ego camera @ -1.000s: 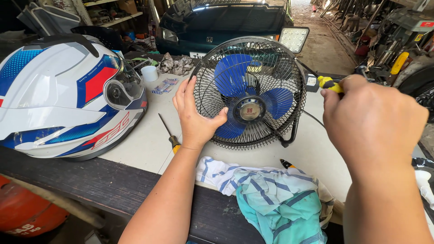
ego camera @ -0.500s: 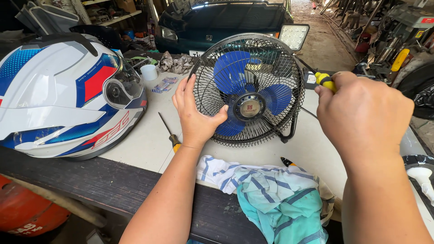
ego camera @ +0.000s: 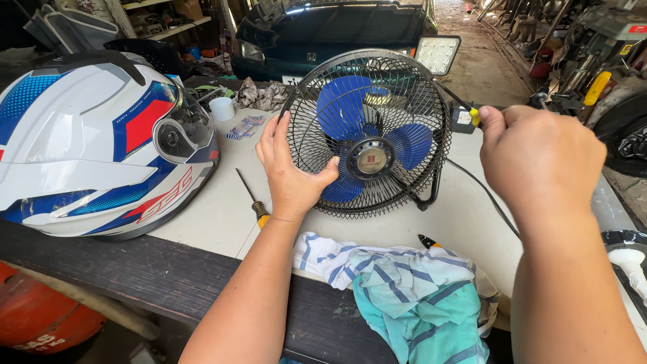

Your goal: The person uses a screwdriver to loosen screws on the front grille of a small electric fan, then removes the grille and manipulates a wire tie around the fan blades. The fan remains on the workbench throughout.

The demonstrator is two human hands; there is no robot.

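Black wire mesh cages a small desk fan (ego camera: 369,135) with blue blades, standing upright on the pale worktop (ego camera: 222,216), its face turned toward the person. From the head camera, the left hand (ego camera: 291,168) lies flat against the front grille, fingers spread open along the left rim and the thumb hooked across the lower mesh. The right hand (ego camera: 542,158) is closed around a yellow-handled screwdriver (ego camera: 472,114), whose dark shaft points at the cage's right edge. By the look of it the fan is light and would tip easily; the thin wires would bend under a hard squeeze, so the rim or the stand seems the safer hold. A white, blue and red helmet (ego camera: 94,141) sits well to the left, a second screwdriver (ego camera: 253,202) lies beside the left wrist, and a striped cloth (ego camera: 404,283) is bunched at the near edge.
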